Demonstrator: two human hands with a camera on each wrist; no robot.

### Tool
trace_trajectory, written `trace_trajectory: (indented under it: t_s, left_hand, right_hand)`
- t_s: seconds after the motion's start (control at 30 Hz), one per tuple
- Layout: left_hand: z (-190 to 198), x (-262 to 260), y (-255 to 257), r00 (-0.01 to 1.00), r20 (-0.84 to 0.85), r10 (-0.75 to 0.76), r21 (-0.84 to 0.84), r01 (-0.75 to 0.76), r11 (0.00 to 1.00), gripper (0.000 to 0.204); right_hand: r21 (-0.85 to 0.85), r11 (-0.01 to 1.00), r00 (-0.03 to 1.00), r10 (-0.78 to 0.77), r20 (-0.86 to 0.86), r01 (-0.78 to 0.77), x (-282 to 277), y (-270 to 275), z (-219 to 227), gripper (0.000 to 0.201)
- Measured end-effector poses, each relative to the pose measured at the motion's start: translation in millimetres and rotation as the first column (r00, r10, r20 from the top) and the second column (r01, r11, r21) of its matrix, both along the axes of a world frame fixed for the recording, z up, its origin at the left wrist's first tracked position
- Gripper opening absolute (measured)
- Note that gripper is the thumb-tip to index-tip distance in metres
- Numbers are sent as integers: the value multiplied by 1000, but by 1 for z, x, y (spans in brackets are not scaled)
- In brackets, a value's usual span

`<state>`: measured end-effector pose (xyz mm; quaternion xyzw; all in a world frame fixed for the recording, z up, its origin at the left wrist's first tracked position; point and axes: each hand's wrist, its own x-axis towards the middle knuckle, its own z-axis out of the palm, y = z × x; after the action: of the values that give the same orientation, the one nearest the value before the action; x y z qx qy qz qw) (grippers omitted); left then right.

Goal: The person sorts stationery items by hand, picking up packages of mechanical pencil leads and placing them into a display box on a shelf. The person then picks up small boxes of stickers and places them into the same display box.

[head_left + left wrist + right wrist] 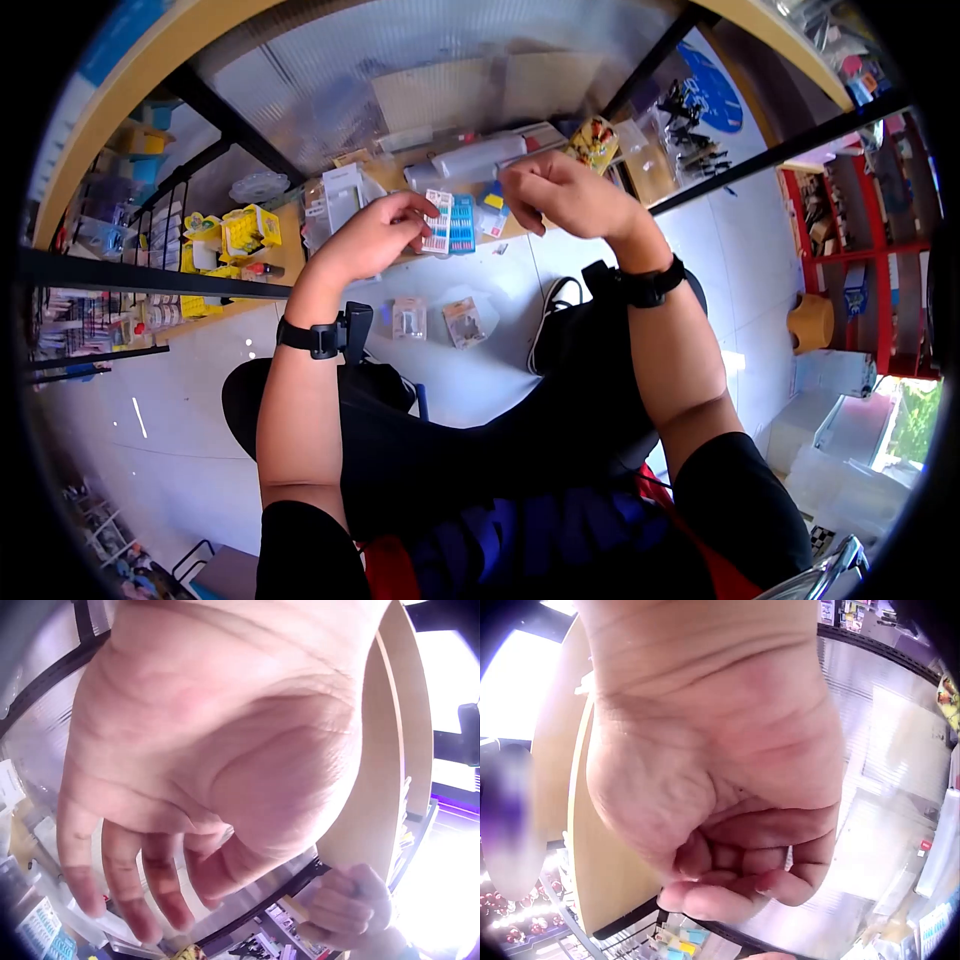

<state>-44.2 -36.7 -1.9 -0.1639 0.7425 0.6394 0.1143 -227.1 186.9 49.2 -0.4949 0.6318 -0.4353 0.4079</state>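
My left hand [370, 238] hovers over the near edge of the low shelf [405, 258], its fingers loosely bent and the palm bare in the left wrist view. Its fingertips overlap a white printed card [437, 225] in the head view. Beside that card lies a blue printed card [461, 226]. To the right, my right hand [565, 195] is raised with its fingers curled in toward the palm. Nothing shows between those fingers [720, 900] in the right wrist view. Below it, a small blue and yellow packet [493, 200] lies on the shelf.
Two small clear packages, one left [408, 319] and one right [464, 323], lie on the floor before my shoe [560, 300]. Yellow baskets [250, 232] stand at left, a clear plastic roll [478, 157] behind the cards. Black frame bars [770, 150] cross both sides.
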Motion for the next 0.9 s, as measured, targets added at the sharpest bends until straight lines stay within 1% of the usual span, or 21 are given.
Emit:
trace_trajectory:
  t_s: [0.03,0.07,0.1,0.13,0.17,0.2,0.23,0.27,0.3,0.33,0.4,0.43,0.47,0.5,0.53,0.57,0.6,0.67,0.7,0.77,0.9]
  left_hand:
    - [-7,-3,1,1000,18,-11,-4,11,1000,20]
    - [-18,-8,2,999,21,47,-64,-46,997,23]
    - [-31,-13,1,994,19,106,-127,-103,987,25]
    - [-48,-18,-3,995,32,98,-138,-93,986,25]
    - [-68,-25,-12,996,77,41,-231,-22,973,28]
    - [-87,-31,-19,992,129,-14,-314,54,948,30]
    - [-105,-37,-25,989,143,-24,-320,69,945,30]
    - [-123,-45,-31,978,207,-21,-407,106,907,40]
    - [-138,-52,-33,963,269,-12,-485,146,862,50]
    - [-150,-58,-31,961,277,-15,-488,154,859,50]
    - [-167,-74,-24,875,440,201,-468,33,883,76]
    - [-159,-75,-13,904,395,160,-432,29,901,96]
    - [-180,-75,-12,902,402,159,-437,35,899,96]
    - [-222,-73,-14,895,349,277,-522,-60,851,95]
    - [-250,-74,-16,878,283,386,-599,-153,786,94]
    - [-259,-76,-11,839,323,438,-591,-183,786,102]
    - [-252,-79,1,839,326,435,-594,-176,785,102]
    - [-225,-82,25,799,334,500,-677,-166,717,110]
    - [-227,-82,25,801,333,499,-657,-183,732,116]
    - [-253,-80,19,801,309,513,-676,-195,711,116]
    - [-260,-76,13,825,255,504,-690,-210,693,114]
  right_hand:
    - [66,997,998,-23,-64,27,1,1,10,50]
    - [130,990,991,-39,-130,56,1,2,19,52]
    - [123,990,992,-48,-115,63,-3,3,16,52]
    - [125,987,969,-73,-235,104,-8,4,12,53]
    - [118,982,930,-98,-355,148,-13,4,8,54]
    - [110,981,934,-112,-341,158,-16,5,5,54]
    - [56,973,882,-177,-437,223,-18,8,1,52]
    - [-4,960,813,-238,-531,279,-22,9,-1,50]
    - [17,950,803,-253,-539,311,-24,11,-2,44]
    - [16,949,806,-259,-532,315,-29,15,-6,44]
    - [165,965,752,-47,-658,204,-38,20,-14,36]
    - [158,966,753,-54,-655,207,-43,21,-18,36]
    - [248,952,696,55,-716,180,-45,22,-23,33]
    - [337,927,631,165,-758,164,-47,23,-27,32]
    - [332,928,637,154,-756,169,-48,24,-24,32]
    - [352,914,714,110,-691,200,-46,24,-14,32]
    - [376,899,782,63,-620,225,-44,24,-6,33]
    - [385,888,806,31,-592,249,-44,24,1,35]
    - [399,876,825,1,-565,271,-44,25,3,36]
    - [387,878,829,-19,-559,281,-46,26,3,36]
    - [389,878,852,-40,-522,280,-43,28,18,42]
